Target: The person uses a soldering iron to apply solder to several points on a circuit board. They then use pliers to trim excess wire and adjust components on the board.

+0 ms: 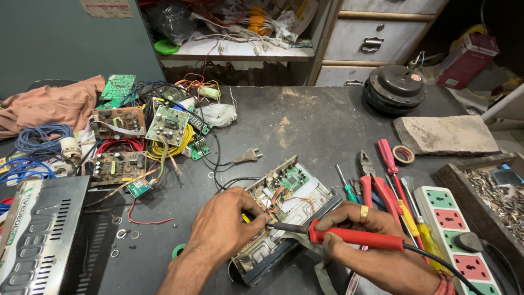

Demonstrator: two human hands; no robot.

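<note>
So basically this is mid-soldering on an opened electronics box (284, 213), a long metal chassis with its lid off, lying diagonally on the dark workbench (305, 125). Everything below is placed relative to that chassis.

The right hand (363, 248) is clenched around a red-handled soldering iron (349, 236), tip pointing left into the near end of the chassis. The left hand (226, 224) comes in from the left side, fingers pinched together right at the iron's tip; it looks like it's gripping something thin and yellow, wire or solder, but I can't tell which.

My read: the joint is being made right now, so the next bit calls for a steady tip and keeping the left fingers off the hot metal.

Containers:
- the chassis itself holds a small green circuit board (293, 178) at its far end, plus orange and red wiring in the middle
- to the right of it, past the white power strip (456, 240), a wooden tray (445, 177) holds a heap of small metal bits, too tiny to identify

Just right of the chassis lies a row of pliers and screwdrivers (382, 186). To the upper left, a pile of loose circuit boards (136, 136) sits in tangled wire.
</note>
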